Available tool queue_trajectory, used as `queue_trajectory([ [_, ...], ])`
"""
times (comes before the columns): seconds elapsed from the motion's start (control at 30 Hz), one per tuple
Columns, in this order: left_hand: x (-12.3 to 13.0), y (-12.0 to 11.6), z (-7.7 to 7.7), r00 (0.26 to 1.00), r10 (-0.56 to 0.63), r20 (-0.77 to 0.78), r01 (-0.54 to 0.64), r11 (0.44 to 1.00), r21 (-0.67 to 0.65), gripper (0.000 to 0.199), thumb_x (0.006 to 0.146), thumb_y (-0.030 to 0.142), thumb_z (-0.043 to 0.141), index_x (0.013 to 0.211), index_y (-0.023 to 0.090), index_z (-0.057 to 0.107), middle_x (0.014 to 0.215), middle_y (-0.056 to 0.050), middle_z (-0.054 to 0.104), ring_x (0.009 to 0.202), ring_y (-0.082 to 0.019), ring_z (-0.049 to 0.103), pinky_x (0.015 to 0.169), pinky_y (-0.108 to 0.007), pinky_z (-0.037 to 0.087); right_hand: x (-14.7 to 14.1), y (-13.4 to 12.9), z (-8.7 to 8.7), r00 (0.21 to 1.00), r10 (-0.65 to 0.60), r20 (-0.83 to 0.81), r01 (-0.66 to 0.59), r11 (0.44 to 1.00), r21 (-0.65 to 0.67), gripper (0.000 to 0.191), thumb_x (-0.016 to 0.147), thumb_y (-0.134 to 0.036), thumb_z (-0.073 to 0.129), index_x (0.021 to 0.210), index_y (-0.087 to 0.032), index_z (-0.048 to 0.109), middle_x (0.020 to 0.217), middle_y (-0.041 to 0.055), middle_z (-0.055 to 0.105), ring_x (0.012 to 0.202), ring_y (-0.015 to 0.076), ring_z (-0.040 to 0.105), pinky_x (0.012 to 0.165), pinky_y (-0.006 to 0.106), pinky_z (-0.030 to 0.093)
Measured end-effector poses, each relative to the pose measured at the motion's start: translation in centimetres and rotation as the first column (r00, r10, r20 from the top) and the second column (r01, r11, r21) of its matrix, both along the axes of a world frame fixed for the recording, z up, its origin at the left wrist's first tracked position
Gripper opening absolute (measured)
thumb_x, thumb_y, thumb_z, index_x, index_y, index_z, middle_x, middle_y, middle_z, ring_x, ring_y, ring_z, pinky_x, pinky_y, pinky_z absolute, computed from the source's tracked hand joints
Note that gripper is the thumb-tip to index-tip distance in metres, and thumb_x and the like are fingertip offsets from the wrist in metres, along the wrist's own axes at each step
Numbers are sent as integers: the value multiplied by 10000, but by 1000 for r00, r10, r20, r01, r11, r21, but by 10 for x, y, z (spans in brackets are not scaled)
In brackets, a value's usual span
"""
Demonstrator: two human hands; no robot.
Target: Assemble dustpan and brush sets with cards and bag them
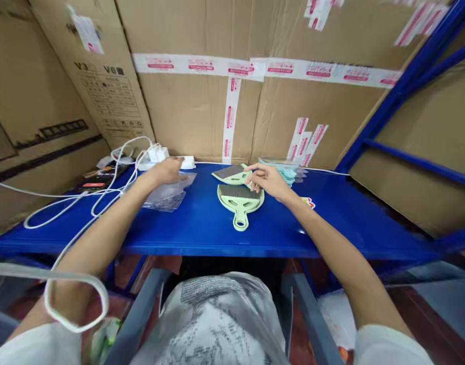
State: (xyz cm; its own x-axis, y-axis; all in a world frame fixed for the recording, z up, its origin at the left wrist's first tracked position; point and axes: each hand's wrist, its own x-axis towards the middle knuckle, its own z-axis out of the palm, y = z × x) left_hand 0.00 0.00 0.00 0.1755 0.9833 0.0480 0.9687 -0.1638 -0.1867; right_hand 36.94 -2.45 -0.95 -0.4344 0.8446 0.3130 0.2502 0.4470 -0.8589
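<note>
A light green dustpan with a brush lying in it [240, 203] rests at the middle of the blue table, its ringed handle toward me. Behind it lies a second green brush [232, 174] with grey bristles. My right hand [267, 180] is over this brush's right end, fingers curled; whether it grips the brush is unclear. Over the left part of the table, my left hand [170, 171] is above clear plastic bags [168, 195]. Its fingers are blurred, and what they hold, if anything, cannot be made out.
White cables [97, 195] loop over the table's left side, near a white power strip [187, 162]. Pale blue items in clear plastic [287, 172] lie at the back right, a colourful sticker [308, 202] nearby. Cardboard walls [194, 111] and a blue metal frame [397, 96] enclose the blue table [202, 228].
</note>
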Motion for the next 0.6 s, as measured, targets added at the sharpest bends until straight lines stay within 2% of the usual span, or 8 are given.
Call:
queue_trajectory([
  [0.07, 8, -4, -8, 999, 41, -12, -42, 994, -102, 976, 903, 506, 714, 1661, 34, 320, 1624, -293, 501, 1495, -382, 537, 1173, -374, 454, 5, 4, 0, 980, -161, 116, 137, 972, 193, 228, 895, -238, 611, 1096, -199, 710, 836, 28, 802, 654, 180, 722, 641, 303, 570],
  [0.17, 10, -5, -14, 996, 92, -22, -94, 981, -171, 989, 843, 427, 765, 1662, 70, 340, 1608, -292, 522, 1449, -394, 583, 1113, -380, 502, 11, 7, 0, 874, -395, 284, 249, 864, 437, 233, 895, -174, 606, 1075, -203, 751, 879, 32, 812, 801, 209, 755, 792, 340, 567],
  [0.2, 8, -4, -14, 994, 103, -21, -105, 979, -173, 967, 831, 383, 765, 1654, 75, 362, 1593, -288, 541, 1426, -386, 606, 1089, -370, 515, 12, 6, 1, 820, -461, 339, 262, 830, 493, 239, 899, -177, 619, 1091, -208, 760, 924, 37, 819, 866, 228, 761, 826, 354, 558],
  [0.27, 1, 1, -14, 993, 118, -20, -119, 978, -173, 944, 793, 318, 772, 1633, 85, 409, 1553, -275, 588, 1384, -371, 644, 1043, -345, 536, 13, 3, 2, 725, -538, 431, 280, 801, 528, 236, 915, -241, 660, 1125, -220, 764, 1023, 50, 821, 964, 269, 757, 843, 377, 545],
  [0.33, -5, 7, -15, 990, 138, -17, -139, 978, -159, 920, 765, 284, 768, 1607, 92, 450, 1506, -264, 633, 1350, -368, 669, 1008, -338, 550, 13, 0, 2, 663, -555, 502, 285, 807, 516, 271, 929, -350, 695, 1163, -227, 756, 1102, 69, 808, 1039, 308, 741, 847, 396, 537],
  [0.43, -8, 15, -21, 985, 170, 0, -169, 980, -106, 841, 775, 256, 717, 1567, 84, 493, 1451, -262, 673, 1321, -371, 686, 986, -349, 559, 13, -2, -1, 645, -483, 592, 216, 858, 465, 389, 947, -463, 703, 1251, -221, 721, 1174, 103, 775, 1070, 326, 717, 870, 410, 522],
  [0.5, -8, 19, -26, 984, 179, 22, -177, 982, -66, 796, 786, 245, 685, 1543, 66, 515, 1420, -267, 690, 1297, -370, 699, 975, -350, 561, 12, -1, -5, 663, -415, 623, 150, 889, 432, 414, 940, -444, 726, 1282, -212, 699, 1194, 115, 749, 1040, 302, 708, 877, 393, 512],
  [0.6, -9, 24, -28, 984, 165, 69, -163, 986, -30, 736, 814, 286, 666, 1510, 70, 566, 1420, -236, 701, 1287, -342, 706, 999, -318, 548, 9, 2, -11, 701, -376, 606, 86, 888, 451, 372, 903, -292, 764, 1251, -180, 695, 1116, 112, 728, 1058, 279, 683, 908, 357, 490],
])
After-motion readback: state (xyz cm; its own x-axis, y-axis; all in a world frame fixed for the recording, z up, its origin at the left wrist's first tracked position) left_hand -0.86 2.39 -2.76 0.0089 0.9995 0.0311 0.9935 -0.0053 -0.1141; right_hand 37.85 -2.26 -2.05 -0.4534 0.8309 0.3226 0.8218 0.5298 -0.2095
